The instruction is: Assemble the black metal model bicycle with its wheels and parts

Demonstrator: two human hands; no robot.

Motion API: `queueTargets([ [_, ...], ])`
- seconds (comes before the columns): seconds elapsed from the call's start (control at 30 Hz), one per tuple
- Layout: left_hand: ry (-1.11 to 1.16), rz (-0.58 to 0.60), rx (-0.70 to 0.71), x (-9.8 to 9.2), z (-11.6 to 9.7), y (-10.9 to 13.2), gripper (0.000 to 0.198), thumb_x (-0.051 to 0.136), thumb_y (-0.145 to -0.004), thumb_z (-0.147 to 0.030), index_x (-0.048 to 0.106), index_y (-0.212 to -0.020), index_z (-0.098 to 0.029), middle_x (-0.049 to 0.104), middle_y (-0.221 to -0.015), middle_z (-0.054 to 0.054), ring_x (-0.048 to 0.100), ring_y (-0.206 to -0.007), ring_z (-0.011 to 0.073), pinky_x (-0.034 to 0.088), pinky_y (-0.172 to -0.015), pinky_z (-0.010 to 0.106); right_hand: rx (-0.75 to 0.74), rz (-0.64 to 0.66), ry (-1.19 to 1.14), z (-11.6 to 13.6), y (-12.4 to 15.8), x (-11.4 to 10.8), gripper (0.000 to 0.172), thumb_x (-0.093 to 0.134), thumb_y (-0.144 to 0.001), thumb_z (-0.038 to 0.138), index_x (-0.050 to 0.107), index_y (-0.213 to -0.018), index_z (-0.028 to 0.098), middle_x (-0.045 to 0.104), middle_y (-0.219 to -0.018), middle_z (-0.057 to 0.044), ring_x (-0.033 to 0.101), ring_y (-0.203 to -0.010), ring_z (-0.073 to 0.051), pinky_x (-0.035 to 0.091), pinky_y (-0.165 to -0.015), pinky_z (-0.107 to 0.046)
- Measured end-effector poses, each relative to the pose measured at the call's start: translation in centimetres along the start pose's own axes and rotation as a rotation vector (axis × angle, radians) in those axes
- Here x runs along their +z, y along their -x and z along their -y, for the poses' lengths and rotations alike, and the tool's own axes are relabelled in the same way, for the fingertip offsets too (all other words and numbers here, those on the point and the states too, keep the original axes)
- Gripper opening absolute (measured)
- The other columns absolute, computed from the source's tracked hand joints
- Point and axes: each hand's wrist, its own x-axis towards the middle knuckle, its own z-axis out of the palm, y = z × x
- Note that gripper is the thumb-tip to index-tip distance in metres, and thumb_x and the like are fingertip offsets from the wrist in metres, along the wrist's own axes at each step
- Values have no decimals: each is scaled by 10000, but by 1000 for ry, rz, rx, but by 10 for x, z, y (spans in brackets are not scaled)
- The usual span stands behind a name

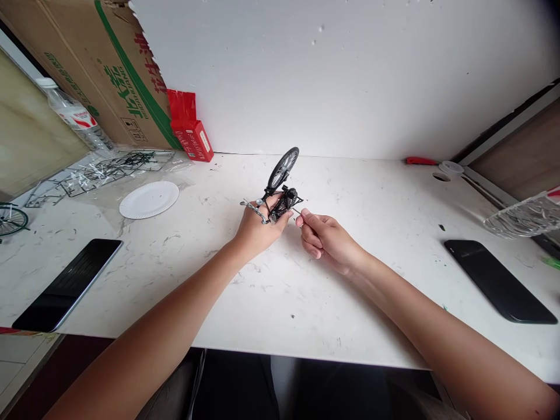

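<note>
My left hand (259,228) is closed around a small black model motorcycle or bicycle (289,199), held just above the table. One spoked wheel (283,169) of the model sticks up and away from me, and silver handlebars (254,210) point to the left over my hand. My right hand (321,235) is beside it, thumb and forefinger pinching a thin rod-like piece (296,211) whose far end reaches the model's lower right side. Whether that piece is a tool or a model part I cannot make out. Parts of the frame are hidden by my left fingers.
On the left lie a white paper plate (149,200), plastic sprues (118,169), a phone (67,286) and part of a green model bicycle (13,220). Behind stand a bottle (81,119), a carton (118,76) and a red box (196,142). A black phone-like slab (499,280) and wire basket (525,216) are right.
</note>
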Motion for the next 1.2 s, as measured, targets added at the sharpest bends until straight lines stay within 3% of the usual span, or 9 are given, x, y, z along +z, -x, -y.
queueTargets([
  [0.27, 99, 44, -63, -8, -10, -9, 141, 749, -897, -224, 720, -1034, -211, 791, -993, 49, 739, -918, 210, 581, -835, 330, -39, -39, 66, -1, -6, -5, 476, 678, -977, 667, 644, -897, 199, 306, -539, 99, 369, -472, -103, 270, -506, -275],
  [0.4, 209, -3, -209, -10, -9, -11, 280, 816, -861, -276, 679, -1099, -222, 790, -979, 46, 756, -885, 211, 592, -810, 329, -220, -258, 60, 7, -10, -14, 434, 642, -1011, 622, 654, -900, 202, 304, -585, 79, 310, -511, -110, 244, -505, -295],
  [0.5, 344, -9, -338, -7, -5, -10, 476, 852, -850, -328, 591, -1242, -252, 795, -978, 38, 779, -820, 207, 615, -786, 337, -307, -411, 51, 11, -16, -26, 309, 587, -1048, 522, 623, -957, 229, 361, -624, 60, 372, -533, -122, 247, -508, -292],
  [0.6, 463, 29, -414, -4, -5, -11, 463, 836, -877, -421, 582, -1218, -240, 792, -982, 58, 791, -848, 221, 635, -759, 337, -364, -480, 117, 8, -23, -37, 220, 529, -1060, 472, 557, -996, 262, 377, -661, 58, 382, -555, -133, 273, -520, -289],
  [0.77, 622, 115, -528, 0, -11, -12, 462, 828, -858, -544, 667, -1119, -198, 778, -1085, 101, 784, -920, 257, 653, -682, 344, -585, -416, 623, -3, -19, -38, 252, 570, -1056, 488, 594, -1148, 254, 406, -715, 46, 364, -640, -153, 341, -620, -322],
  [0.87, 668, 153, -559, -2, -16, -12, 448, 795, -868, -586, 705, -1032, -179, 777, -1003, 91, 768, -865, 237, 638, -653, 323, -590, -274, 812, -4, -10, -28, 514, 707, -983, 553, 590, -1381, 250, 370, -690, 64, 347, -627, -151, 331, -616, -318],
  [0.97, 708, 191, -586, -5, -21, -13, 439, 751, -892, -587, 709, -988, -161, 778, -908, 88, 766, -805, 232, 624, -648, 318, -596, -165, 959, -4, -4, -19, 783, 830, -869, 596, 556, -1521, 262, 577, -795, 13, 466, -678, -166, 382, -632, -315],
  [1.07, 693, 226, -553, -7, -22, -13, 454, 707, -920, -597, 705, -980, -147, 790, -899, 104, 774, -767, 232, 606, -644, 311, -596, -173, 1055, -8, -4, -18, 719, 761, -937, 519, 550, -1564, 236, 684, -871, -35, 541, -699, -182, 415, -655, -325],
  [1.2, 601, 223, -393, -8, -22, -8, 489, 649, -963, -642, 686, -1031, -160, 792, -845, 91, 778, -728, 224, 576, -645, 296, -627, -229, 1035, -11, -6, -21, 565, 590, -1041, 387, 563, -1577, 213, 648, -739, -7, 539, -629, -167, 412, -655, -322],
])
